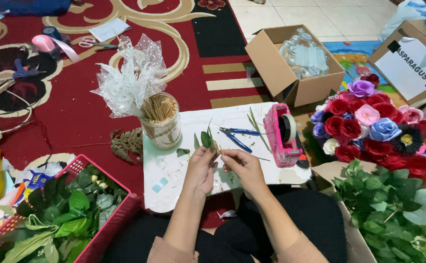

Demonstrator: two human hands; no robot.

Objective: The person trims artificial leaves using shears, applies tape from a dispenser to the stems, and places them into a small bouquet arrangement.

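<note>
My left hand (201,170) pinches a small sprig of green artificial leaves (206,139) on a thin stick, held upright over the white board (252,119) on my lap. My right hand (242,168) meets it from the right, its fingertips closed on the lower end of the same stem. Blue-handled pliers (237,135) lie on the board just beyond my fingers. A pink tape dispenser (283,135) stands at the board's right edge. A clear jar of wooden skewers (160,119) stands at the board's left corner, with white netting (128,80) bunched above it.
A pink basket of green leaves (64,214) sits at my left knee. A bouquet of red, pink, blue and purple fabric roses (369,126) lies right, above loose leafy stems (388,199). An open cardboard box (291,63) holds clear cups. Scissors (98,44) and pink ribbon (47,45) rest on the red carpet.
</note>
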